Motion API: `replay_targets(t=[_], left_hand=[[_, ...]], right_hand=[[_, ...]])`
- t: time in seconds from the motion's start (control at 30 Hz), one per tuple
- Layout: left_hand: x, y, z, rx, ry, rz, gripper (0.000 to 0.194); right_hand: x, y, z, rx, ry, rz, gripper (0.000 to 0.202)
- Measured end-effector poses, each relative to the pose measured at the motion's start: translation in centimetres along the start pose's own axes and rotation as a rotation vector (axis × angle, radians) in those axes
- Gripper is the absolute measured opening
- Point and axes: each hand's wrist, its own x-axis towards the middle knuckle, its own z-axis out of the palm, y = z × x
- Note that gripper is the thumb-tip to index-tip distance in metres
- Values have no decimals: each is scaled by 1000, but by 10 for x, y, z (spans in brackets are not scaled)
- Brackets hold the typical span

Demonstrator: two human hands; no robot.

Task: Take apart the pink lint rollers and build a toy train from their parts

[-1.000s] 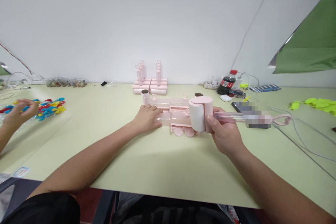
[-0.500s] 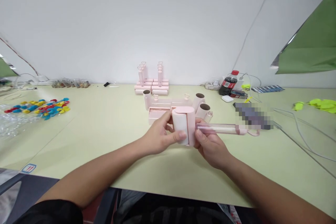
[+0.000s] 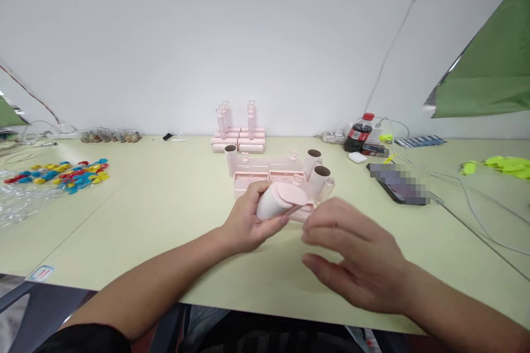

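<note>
My left hand point(image 3: 250, 220) is closed around a pale pink lint roller point(image 3: 284, 199) with a white roll, held tilted above the table. Its clear handle does not show from this side. My right hand point(image 3: 356, 256) is apart from it, just to the right, with fingers bent, thumb spread and nothing in its grasp. Right behind the held roller lie pink cases point(image 3: 251, 177) with heart-shaped loops near them. Several upright paper-cored rolls point(image 3: 318, 181) stand beside these, partly next to clear handles.
Lint rollers with upright handles point(image 3: 250, 133) stand in rows by the wall. To the right are a cola bottle point(image 3: 358, 133), a phone point(image 3: 398, 183), a white case point(image 3: 357, 157) and cables. Colourful plastic pieces point(image 3: 66, 172) and clear wrapping point(image 3: 25, 198) lie left.
My right hand has let go of the lint roller's handle and drawn back toward me. My left hand has tipped the roller, and the handle no longer sticks out to the right.
</note>
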Motion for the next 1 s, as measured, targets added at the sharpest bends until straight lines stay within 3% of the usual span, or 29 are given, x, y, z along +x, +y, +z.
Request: replay_targets(t=[0.07, 0.17, 0.3, 0.53, 0.7, 0.9, 1.0], left_hand=[[-4, 2, 7, 23, -56, -26, 49], [-9, 4, 16, 11, -146, -68, 48], [-12, 7, 24, -40, -243, -12, 41], [-10, 7, 29, 58, -339, 65, 40], [-8, -2, 33, 59, -458, 153, 38], [-15, -11, 34, 0, -479, 209, 39], [-13, -7, 32, -29, -518, 196, 30]], right_hand=[[11, 0, -11, -150, -6, 37, 23], [23, 3, -22, -160, -229, 146, 19], [26, 2, -27, -106, -492, 263, 19], [25, -3, -17, -50, -621, 181, 18], [24, -6, -9, -27, -694, 214, 16], [24, -10, -5, 48, -717, 249, 17], [24, -10, -5, 92, -737, 264, 18]])
